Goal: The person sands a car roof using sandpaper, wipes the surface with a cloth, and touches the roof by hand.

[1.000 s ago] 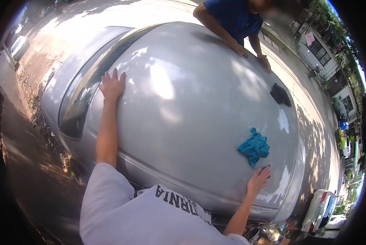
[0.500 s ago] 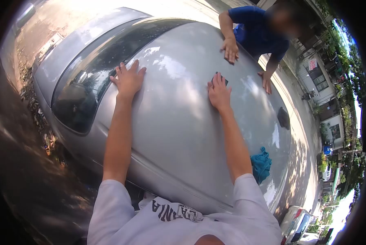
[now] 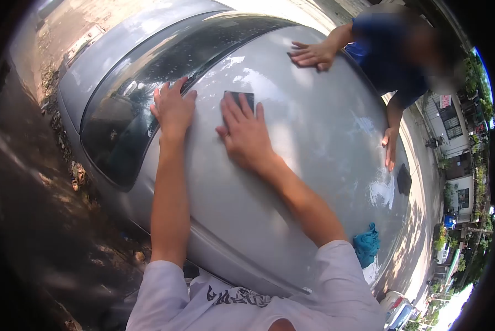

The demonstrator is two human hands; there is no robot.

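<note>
A silver car roof (image 3: 242,187) fills the middle of the view. My left hand (image 3: 173,110) lies spread at the border between the roof and the dark window glass (image 3: 115,121), holding nothing. Under the outstretched fingers of my right hand (image 3: 247,132) is a dark square sheet of sandpaper (image 3: 246,99), pressed flat against the roof. Its upper edge shows past my fingertips; the rest is covered. A crumpled teal cloth (image 3: 367,245) rests on the roof to the right of my right arm.
Across the car a person in a blue shirt (image 3: 385,60) leans in, one hand (image 3: 316,54) on the roof and the other (image 3: 389,149) near its right side. Another dark piece (image 3: 404,179) lies at the right edge. Dry leaves (image 3: 77,174) litter the ground at left.
My right hand has slid left across the roof with the sandpaper, closer to my left hand. The other person's hands have shifted too. The view has turned slightly.
</note>
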